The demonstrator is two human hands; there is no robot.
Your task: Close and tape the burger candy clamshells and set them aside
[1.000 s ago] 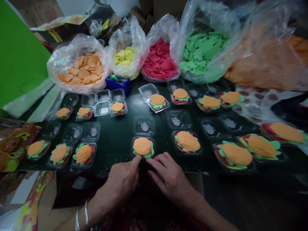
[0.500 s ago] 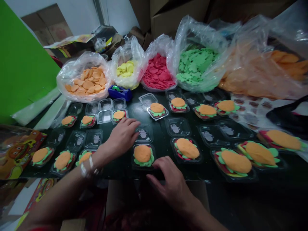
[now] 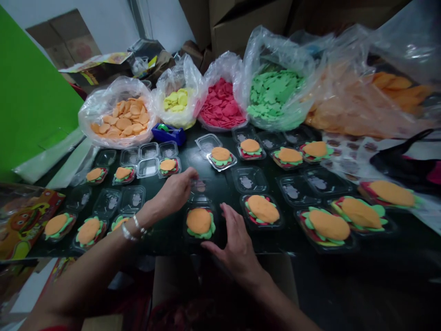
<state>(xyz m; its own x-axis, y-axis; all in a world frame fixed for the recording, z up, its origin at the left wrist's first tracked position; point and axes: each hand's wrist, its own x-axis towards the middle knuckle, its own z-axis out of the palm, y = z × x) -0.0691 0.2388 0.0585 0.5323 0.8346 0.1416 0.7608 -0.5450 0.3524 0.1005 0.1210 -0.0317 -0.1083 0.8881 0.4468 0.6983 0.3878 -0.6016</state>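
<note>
A foam burger (image 3: 199,222) with an orange top and green frill sits in a clear plastic clamshell tray (image 3: 186,235) near the front edge of the dark table (image 3: 227,181). My left hand (image 3: 175,191) reaches over it and pinches the tray's clear lid (image 3: 199,187), which is tilted up behind the burger. My right hand (image 3: 234,243) rests with fingers spread, its fingertips against the tray's right side. Bangles circle my left wrist.
Many more trays, some filled, some empty, cover the table. Behind them stand bags of orange discs (image 3: 120,119), yellow pieces (image 3: 176,101), red pieces (image 3: 220,105), green pieces (image 3: 272,94) and a blue tape dispenser (image 3: 168,133). Printed cards (image 3: 24,220) lie at left.
My left hand left the tray's front edge, reached forward to the lid behind the burger and closed on it. My right hand slid up along the tray's right side.
</note>
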